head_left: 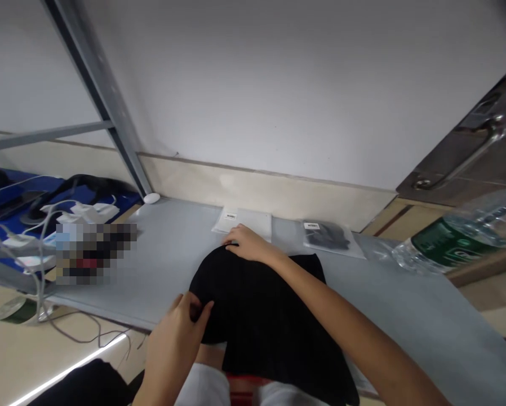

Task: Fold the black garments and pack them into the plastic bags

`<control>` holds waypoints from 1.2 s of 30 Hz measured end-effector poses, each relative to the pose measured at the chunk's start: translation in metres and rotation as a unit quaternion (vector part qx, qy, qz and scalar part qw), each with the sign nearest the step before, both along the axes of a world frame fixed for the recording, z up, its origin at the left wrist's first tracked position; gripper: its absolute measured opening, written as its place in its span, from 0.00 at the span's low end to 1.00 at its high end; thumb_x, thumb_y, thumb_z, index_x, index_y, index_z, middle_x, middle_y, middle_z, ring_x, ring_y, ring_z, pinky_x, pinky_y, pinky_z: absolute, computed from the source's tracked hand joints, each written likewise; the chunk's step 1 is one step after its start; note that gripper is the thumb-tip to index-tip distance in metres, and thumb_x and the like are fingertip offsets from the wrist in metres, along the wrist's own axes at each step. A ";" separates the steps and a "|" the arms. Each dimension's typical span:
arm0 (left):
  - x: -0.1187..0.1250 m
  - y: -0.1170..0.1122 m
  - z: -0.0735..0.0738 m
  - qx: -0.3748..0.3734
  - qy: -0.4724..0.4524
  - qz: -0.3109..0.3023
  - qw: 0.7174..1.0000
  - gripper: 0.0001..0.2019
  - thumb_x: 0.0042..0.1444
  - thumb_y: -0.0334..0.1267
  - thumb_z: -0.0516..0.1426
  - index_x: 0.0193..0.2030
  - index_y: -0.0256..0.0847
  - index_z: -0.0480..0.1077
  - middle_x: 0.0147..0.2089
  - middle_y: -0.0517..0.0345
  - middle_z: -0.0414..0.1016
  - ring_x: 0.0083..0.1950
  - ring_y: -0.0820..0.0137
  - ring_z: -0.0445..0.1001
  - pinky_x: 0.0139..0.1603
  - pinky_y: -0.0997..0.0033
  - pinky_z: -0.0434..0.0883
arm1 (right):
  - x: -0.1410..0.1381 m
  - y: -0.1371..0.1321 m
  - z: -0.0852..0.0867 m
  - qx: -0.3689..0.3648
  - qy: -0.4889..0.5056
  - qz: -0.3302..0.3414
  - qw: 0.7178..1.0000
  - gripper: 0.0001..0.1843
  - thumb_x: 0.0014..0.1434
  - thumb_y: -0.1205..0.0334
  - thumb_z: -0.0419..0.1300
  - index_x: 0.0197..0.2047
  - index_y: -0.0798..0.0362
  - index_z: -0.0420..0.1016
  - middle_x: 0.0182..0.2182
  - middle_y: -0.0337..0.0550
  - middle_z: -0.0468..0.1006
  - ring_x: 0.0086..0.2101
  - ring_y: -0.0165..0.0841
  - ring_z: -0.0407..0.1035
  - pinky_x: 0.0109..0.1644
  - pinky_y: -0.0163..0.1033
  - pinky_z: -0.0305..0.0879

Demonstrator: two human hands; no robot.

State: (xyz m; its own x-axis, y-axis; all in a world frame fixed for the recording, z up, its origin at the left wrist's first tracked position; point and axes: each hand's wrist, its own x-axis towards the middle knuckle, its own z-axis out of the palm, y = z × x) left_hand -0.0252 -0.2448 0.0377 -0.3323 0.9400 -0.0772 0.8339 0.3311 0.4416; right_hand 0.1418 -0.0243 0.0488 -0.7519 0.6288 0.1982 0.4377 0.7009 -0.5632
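A black cloth garment (270,316) lies spread over the front of the grey table (168,248) and hangs down over its near edge. Its exact kind cannot be made out. My left hand (179,324) pinches the garment's left edge between thumb and fingers. At its far, rounded edge, my right hand (247,243) is closed on the cloth, with the forearm crossing above the fabric. Just beyond the right hand lies a white flat packet (253,220) with a small label. A clear bag with dark folded cloth (327,235) sits to its right.
A large plastic bottle (443,243) with a green label lies on its side at the right. White chargers and cables (84,213) crowd a blue surface at the left. A metal post (128,152) rises there, near a small white round object (151,198). The wall closes off the back.
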 end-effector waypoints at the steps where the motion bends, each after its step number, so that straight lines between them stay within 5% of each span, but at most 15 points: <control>1: -0.001 0.000 -0.002 0.010 -0.011 -0.010 1.000 0.15 0.70 0.51 0.51 0.36 0.47 0.68 0.39 0.53 0.80 0.36 0.58 0.79 0.34 0.65 0.62 | -0.003 0.005 0.000 -0.015 0.003 0.013 1.000 0.10 0.64 0.73 0.66 0.40 0.50 0.88 0.39 0.44 0.85 0.45 0.38 0.75 0.55 0.45 0.69; 4: -0.005 -0.002 -0.006 0.059 -0.049 -0.028 0.997 0.15 0.71 0.49 0.50 0.35 0.47 0.68 0.37 0.54 0.77 0.34 0.60 0.78 0.34 0.66 0.63 | -0.007 0.014 0.003 -0.048 0.023 0.018 0.998 0.10 0.62 0.74 0.66 0.35 0.51 0.86 0.37 0.42 0.85 0.42 0.35 0.77 0.52 0.41 0.69; 10: -0.002 -0.014 0.000 0.170 -0.106 -0.040 0.979 0.16 0.73 0.51 0.49 0.38 0.47 0.69 0.39 0.58 0.74 0.32 0.66 0.74 0.35 0.69 0.68 | 0.003 0.015 0.009 -0.074 0.078 -0.025 0.994 0.08 0.68 0.67 0.61 0.41 0.52 0.83 0.42 0.43 0.86 0.43 0.35 0.78 0.53 0.42 0.71; 15: 0.005 -0.019 0.007 0.185 -0.137 -0.022 0.973 0.14 0.70 0.51 0.52 0.37 0.47 0.67 0.33 0.62 0.73 0.32 0.65 0.74 0.35 0.69 0.69 | 0.015 0.011 0.023 -0.140 0.115 -0.002 0.984 0.12 0.64 0.71 0.61 0.46 0.51 0.84 0.42 0.42 0.86 0.42 0.34 0.79 0.53 0.41 0.72; 19: 0.010 -0.016 0.007 0.213 -0.173 -0.011 0.962 0.10 0.65 0.50 0.56 0.39 0.47 0.69 0.37 0.58 0.78 0.40 0.61 0.80 0.42 0.64 0.73 | 0.023 0.004 0.039 -0.104 0.079 0.018 0.991 0.19 0.56 0.78 0.61 0.44 0.50 0.86 0.42 0.40 0.86 0.45 0.34 0.77 0.55 0.41 0.70; 24: 0.019 -0.015 0.008 0.276 -0.184 0.001 0.943 0.12 0.61 0.49 0.59 0.45 0.46 0.71 0.38 0.55 0.79 0.41 0.58 0.81 0.44 0.58 0.77 | 0.031 -0.013 0.051 0.003 0.032 0.001 0.999 0.13 0.57 0.78 0.62 0.36 0.51 0.84 0.41 0.41 0.81 0.44 0.35 0.74 0.52 0.40 0.67; 30: 0.048 -0.020 0.013 0.317 -0.174 -0.145 0.921 0.13 0.63 0.29 0.52 0.48 0.47 0.73 0.43 0.54 0.77 0.46 0.62 0.80 0.49 0.61 0.78 | 0.059 -0.027 0.052 0.113 -0.015 -0.063 0.992 0.14 0.59 0.77 0.59 0.38 0.50 0.82 0.41 0.41 0.75 0.37 0.33 0.69 0.42 0.36 0.61; 36: 0.082 -0.028 0.010 0.245 -0.174 -0.310 0.902 0.22 0.62 0.19 0.47 0.51 0.48 0.73 0.49 0.54 0.76 0.49 0.64 0.79 0.53 0.63 0.79 | 0.106 -0.039 0.034 0.202 -0.067 -0.052 0.976 0.16 0.59 0.79 0.57 0.39 0.51 0.80 0.37 0.41 0.78 0.38 0.35 0.70 0.44 0.38 0.61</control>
